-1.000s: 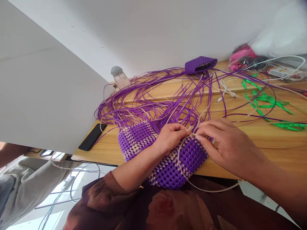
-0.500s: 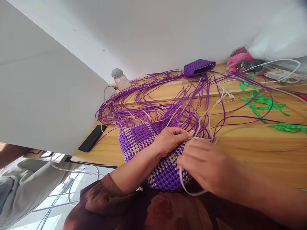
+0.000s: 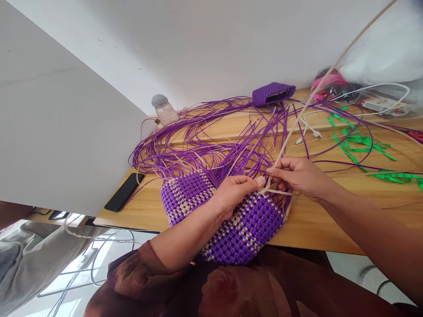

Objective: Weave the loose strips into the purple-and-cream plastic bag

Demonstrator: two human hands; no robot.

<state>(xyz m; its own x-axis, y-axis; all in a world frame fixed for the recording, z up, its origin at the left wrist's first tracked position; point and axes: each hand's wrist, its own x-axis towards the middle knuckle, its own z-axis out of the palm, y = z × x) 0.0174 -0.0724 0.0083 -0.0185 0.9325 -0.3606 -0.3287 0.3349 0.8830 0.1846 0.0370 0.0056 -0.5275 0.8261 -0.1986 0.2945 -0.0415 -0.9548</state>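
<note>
A purple and cream woven basket (image 3: pixel 261 222) lies at the table's front edge, against my body. Loose purple strands (image 3: pixel 198 152) fan out from its far rim across the table. My left hand (image 3: pixel 239 189) rests over the basket, thumb and fingers pinching a cream strip at the rim's right part. Just right of it, my right hand (image 3: pixel 294 176) is closed on a cream plastic strip (image 3: pixel 306 105) that rises in a long line to the upper right. A small cream loop sits between the two hands. Its exact path under my left thumb is hidden.
A small purple woven piece (image 3: pixel 273 93) stands at the back by the wall. A black phone (image 3: pixel 124 192) and a grey-capped bottle (image 3: pixel 164 110) are on the left. Green measuring tape (image 3: pixel 360 141) and a white cable (image 3: pixel 310 127) lie right. Another person's clothed leg (image 3: pixel 29 259) shows far left.
My right hand has moved up and away from the basket's right side, uncovering it. The cream strip that hung in a loop below now stretches to the upper right. My left hand stays at the rim.
</note>
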